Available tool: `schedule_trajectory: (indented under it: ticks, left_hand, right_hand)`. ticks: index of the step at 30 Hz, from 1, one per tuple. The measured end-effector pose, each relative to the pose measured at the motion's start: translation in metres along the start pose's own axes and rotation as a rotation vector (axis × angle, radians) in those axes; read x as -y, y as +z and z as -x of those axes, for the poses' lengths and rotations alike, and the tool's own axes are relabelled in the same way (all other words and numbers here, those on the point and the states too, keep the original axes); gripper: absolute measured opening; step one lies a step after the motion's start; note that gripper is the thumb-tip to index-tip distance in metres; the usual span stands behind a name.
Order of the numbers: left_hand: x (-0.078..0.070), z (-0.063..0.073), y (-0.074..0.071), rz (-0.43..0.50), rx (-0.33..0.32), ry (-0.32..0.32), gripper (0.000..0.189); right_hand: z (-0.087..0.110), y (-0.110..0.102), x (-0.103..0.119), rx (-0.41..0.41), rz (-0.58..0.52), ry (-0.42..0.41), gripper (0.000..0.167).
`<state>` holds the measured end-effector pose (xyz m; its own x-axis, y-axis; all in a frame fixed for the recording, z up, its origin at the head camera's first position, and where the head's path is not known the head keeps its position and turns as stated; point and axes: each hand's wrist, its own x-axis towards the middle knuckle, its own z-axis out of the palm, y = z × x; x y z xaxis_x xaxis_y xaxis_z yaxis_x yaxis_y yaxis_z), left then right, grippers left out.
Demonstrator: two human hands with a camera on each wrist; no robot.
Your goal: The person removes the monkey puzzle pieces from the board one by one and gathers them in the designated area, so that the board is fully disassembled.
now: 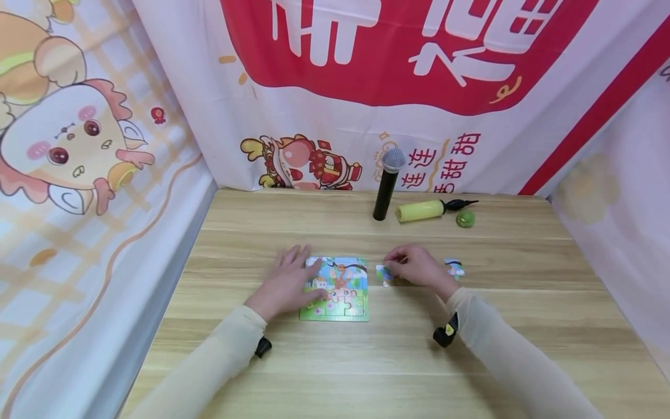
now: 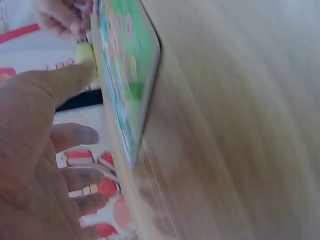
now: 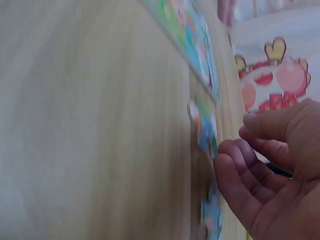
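A square jigsaw puzzle (image 1: 342, 285) with a cartoon animal picture lies on the table. My left hand (image 1: 287, 284) spreads its fingers over the board's left side; in the left wrist view the thumb (image 2: 75, 80) overlaps the board's edge. To the right of the board lies a loose puzzle piece (image 1: 385, 274). My right hand (image 1: 416, 267) is just over that piece, fingers bent and fingertips close beside it. In the right wrist view nothing shows between the thumb and the fingers. A second loose piece (image 1: 454, 267) lies past the right wrist, with part of it behind the hand.
At the back of the wooden table (image 1: 366, 366) a black microphone (image 1: 385, 186) stands upright. Beside it lie a yellow hand pump (image 1: 421, 210) with a black nozzle and a small green object (image 1: 465, 219). Printed cloth (image 1: 314, 116) hangs behind and on both sides.
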<state>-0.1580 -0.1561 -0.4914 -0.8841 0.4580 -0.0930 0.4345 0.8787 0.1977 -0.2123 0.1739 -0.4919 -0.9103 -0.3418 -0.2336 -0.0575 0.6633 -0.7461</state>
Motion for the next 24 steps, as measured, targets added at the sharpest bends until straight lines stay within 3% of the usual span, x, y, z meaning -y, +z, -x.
schedule_trajectory:
  ticks: [2, 5, 10, 14, 19, 24]
  left_hand:
    - [-0.009, 0.000, 0.003, 0.016, 0.018, 0.046, 0.084]
    - [-0.020, 0.001, 0.007, 0.011, 0.049, 0.067, 0.090]
    - [-0.025, 0.003, 0.011, -0.065, 0.046, -0.023, 0.092]
    - [-0.023, 0.004, 0.015, -0.099, 0.055, -0.077, 0.091]
    - [-0.023, 0.002, 0.023, -0.114, 0.105, -0.090, 0.091]
    - [-0.028, -0.003, 0.026, -0.114, 0.090, -0.113, 0.087]
  right_hand:
    - [0.004, 0.008, 0.007, 0.010, 0.048, -0.074, 0.016]
    - [0.008, 0.023, 0.018, 0.056, 0.108, -0.181, 0.019]
    - [0.009, 0.043, 0.034, 0.105, 0.247, -0.312, 0.030]
    - [0.008, 0.051, 0.038, 0.115, 0.324, -0.315, 0.040]
    - [0.008, 0.054, 0.037, 0.121, 0.388, -0.282, 0.043]
    - [0.007, 0.054, 0.037, 0.119, 0.389, -0.257, 0.042]
